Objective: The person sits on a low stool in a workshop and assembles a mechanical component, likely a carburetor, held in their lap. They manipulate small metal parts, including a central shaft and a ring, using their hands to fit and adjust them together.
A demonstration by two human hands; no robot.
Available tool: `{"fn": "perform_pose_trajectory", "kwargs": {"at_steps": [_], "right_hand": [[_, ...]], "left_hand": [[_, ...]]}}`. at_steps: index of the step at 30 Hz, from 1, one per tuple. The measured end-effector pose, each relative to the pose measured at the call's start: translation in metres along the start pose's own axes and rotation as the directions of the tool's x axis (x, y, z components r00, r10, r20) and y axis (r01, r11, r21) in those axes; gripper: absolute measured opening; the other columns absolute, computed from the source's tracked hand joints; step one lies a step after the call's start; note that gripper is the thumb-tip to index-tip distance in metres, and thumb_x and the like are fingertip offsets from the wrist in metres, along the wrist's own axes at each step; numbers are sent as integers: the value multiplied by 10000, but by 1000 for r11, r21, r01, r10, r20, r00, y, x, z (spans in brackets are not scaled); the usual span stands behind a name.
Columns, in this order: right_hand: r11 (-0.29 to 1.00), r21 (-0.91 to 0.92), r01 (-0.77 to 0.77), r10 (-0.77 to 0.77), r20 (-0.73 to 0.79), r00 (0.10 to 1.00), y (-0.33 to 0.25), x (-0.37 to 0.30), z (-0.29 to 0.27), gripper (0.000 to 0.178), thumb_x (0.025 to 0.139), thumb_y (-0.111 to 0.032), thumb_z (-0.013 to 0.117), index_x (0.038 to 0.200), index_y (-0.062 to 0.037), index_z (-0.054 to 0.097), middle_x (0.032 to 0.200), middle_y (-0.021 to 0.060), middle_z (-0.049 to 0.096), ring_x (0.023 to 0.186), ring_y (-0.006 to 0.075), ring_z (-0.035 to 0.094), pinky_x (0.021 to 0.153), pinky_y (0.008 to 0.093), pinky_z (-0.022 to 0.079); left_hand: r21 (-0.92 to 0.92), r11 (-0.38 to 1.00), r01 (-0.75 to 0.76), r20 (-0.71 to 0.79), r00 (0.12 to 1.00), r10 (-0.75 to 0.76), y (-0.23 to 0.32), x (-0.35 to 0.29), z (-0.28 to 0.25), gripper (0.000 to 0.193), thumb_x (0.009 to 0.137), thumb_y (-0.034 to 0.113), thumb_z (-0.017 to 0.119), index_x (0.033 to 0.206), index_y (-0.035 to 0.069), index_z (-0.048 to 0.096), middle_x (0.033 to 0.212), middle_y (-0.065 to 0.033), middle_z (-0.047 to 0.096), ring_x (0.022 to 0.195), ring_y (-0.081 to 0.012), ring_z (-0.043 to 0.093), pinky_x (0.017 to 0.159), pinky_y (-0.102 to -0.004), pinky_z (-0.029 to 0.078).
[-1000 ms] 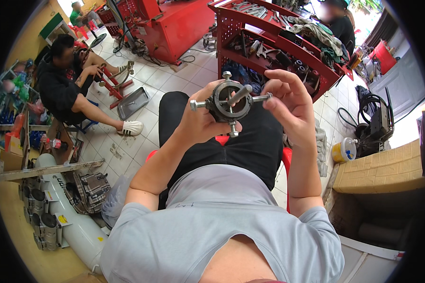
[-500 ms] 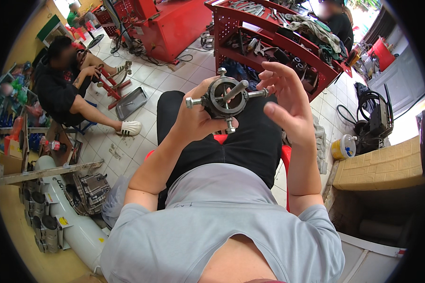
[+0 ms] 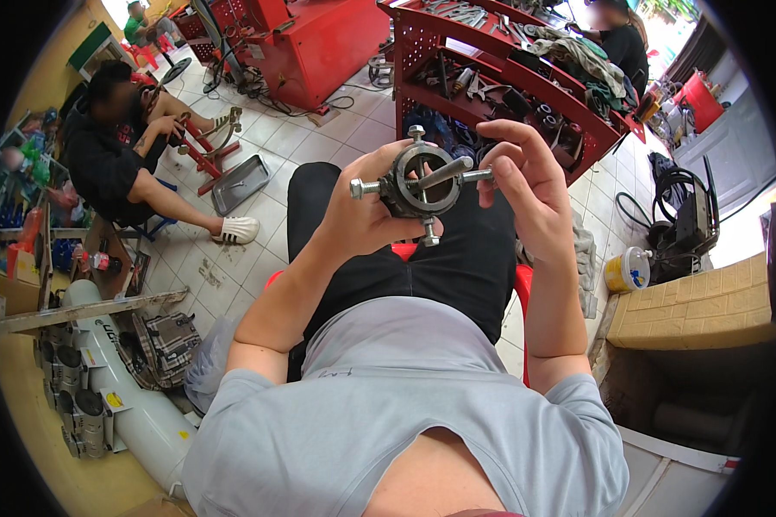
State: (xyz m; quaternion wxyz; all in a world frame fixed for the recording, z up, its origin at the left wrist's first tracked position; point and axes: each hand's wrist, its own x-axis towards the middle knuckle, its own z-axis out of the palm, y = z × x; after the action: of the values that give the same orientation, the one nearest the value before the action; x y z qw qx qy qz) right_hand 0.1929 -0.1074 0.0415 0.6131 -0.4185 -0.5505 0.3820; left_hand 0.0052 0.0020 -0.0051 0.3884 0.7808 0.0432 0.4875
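Observation:
Above my lap, my left hand [image 3: 359, 209] grips a dark metal ring [image 3: 424, 208] from its left side, fingers behind it and thumb below. Bolts stick out radially around the ring: a left bolt [image 3: 364, 188], a top bolt [image 3: 416, 133], a bottom bolt [image 3: 430, 233] and a right bolt [image 3: 474, 176]. Through the ring's opening a grey metal rod [image 3: 447, 173] points up toward the right. My right hand [image 3: 533, 194] has its thumb and fingers closed at the outer end of the right bolt, and they cover its head.
Ahead stands a red tool cart [image 3: 500, 52] loaded with wrenches, tools and rags. A seated person [image 3: 103, 146] works at a red stand on the left, beside a metal tray [image 3: 240, 185]. A white tank [image 3: 134, 379] lies at lower left; a small bucket [image 3: 627, 270] stands at right.
My right hand's thumb and fingers have closed in from apart onto the right bolt's end. The ring in my left hand has shifted slightly right.

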Motion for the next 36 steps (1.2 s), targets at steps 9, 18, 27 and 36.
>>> {"fn": "perform_pose_trajectory", "kwargs": {"at_steps": [9,18,27,36], "right_hand": [[952,-128,280,-283,-11,959,1,1,6,331,937,-129,607,1237,-14,526,913,1,560,813,62,511,732,210,398],[852,-302,428,-433,53,900,4,3,6,285,956,-107,579,1222,-17,528,911,13,576,786,57,515,700,202,417],[987,-61,146,-147,-15,989,2,-3,8,375,895,-74,625,1248,-33,504,948,-3,529,809,62,520,744,222,390],[999,39,0,1,-12,1000,-1,-3,6,216,929,-58,601,1134,-18,549,938,-6,537,807,52,505,736,204,402]], "left_hand": [[-257,957,133,23,991,-132,-7,-6,0,752,649,174,893,1262,-7,496,992,-49,636,885,-90,593,766,-251,518],[-289,940,183,16,982,-186,-12,-10,-1,787,687,357,831,1265,-47,479,1053,-99,622,912,-160,627,805,-293,514],[-343,902,262,29,963,-268,-11,-11,0,906,707,491,801,1324,-67,441,1020,-113,653,902,-190,666,825,-319,539],[-445,862,242,37,967,-252,-14,-9,1,495,774,249,801,1134,-11,584,985,-85,653,841,-142,661,737,-280,542]]}}
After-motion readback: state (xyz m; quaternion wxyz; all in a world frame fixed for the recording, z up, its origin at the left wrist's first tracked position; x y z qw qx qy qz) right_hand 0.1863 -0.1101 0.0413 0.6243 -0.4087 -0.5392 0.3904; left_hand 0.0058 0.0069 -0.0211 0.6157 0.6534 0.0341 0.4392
